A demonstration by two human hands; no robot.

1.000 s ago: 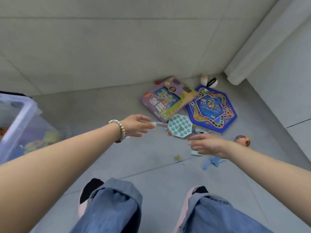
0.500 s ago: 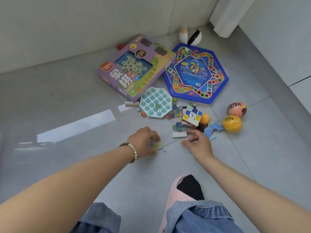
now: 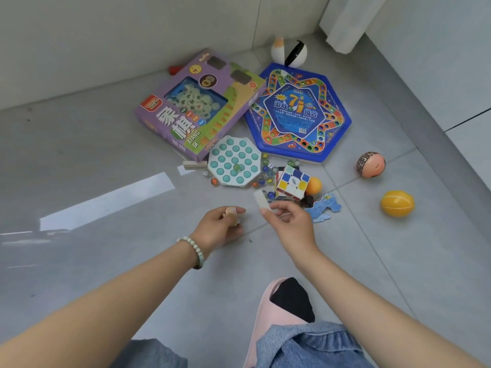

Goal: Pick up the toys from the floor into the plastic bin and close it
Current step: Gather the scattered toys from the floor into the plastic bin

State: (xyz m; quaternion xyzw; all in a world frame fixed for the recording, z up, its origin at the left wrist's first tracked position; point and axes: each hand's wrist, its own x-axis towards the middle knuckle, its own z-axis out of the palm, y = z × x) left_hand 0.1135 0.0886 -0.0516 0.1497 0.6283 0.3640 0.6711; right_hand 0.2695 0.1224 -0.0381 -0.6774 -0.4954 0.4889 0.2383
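Note:
Toys lie scattered on the grey tiled floor: a purple chess box (image 3: 199,107), a blue hexagonal game board (image 3: 297,112), a white and teal peg board (image 3: 233,162) ringed by several marbles, a Rubik's cube (image 3: 292,181), a blue puzzle piece (image 3: 325,208). My left hand (image 3: 220,228) has its fingers curled round a small piece, mostly hidden. My right hand (image 3: 288,221) pinches a small white block (image 3: 261,201) just above the floor. The plastic bin is out of view.
A pink-orange ball (image 3: 370,164) and a yellow ball (image 3: 397,203) lie to the right. A black and white ball (image 3: 289,53) sits in the corner by the wall. A wooden block (image 3: 194,164) lies left of the peg board. My slippered foot (image 3: 281,312) is below.
My right hand has lifted the white block off the floor. My left hand has closed round the small piece it was reaching for. The camera has tilted closer to the toys.

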